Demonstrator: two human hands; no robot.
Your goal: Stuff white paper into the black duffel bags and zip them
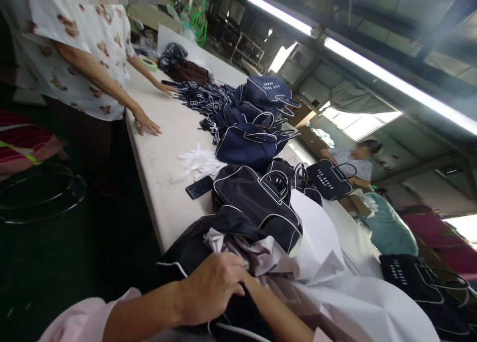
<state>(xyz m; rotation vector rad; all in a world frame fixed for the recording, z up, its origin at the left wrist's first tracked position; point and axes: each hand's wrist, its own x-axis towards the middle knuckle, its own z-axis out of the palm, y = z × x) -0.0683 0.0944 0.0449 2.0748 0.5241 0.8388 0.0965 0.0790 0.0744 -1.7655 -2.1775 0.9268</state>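
under the left hand [214,285], the black bag [188,245] looks like smooth cloth with a slight sheen; to that hand's right, matt white paper [372,307], creased; beyond it, a phone [199,187] with a glossy dark face on a smooth, matt tabletop [162,155].

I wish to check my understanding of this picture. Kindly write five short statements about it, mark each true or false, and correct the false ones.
1. The camera wearer's left hand is curled at a soft black fabric bag with white piping. True.
2. The wearer's right hand is fully visible. False: it is hidden; the bare right forearm shows.
3. A dark, flat, rectangular phone-like object lies on the white tabletop. True.
4. The co-worker in the white printed shirt holds a bag. False: this co-worker has one hand at the tabletop.
5. The crumpled paper is bright green. False: the crumpled paper is whitish.
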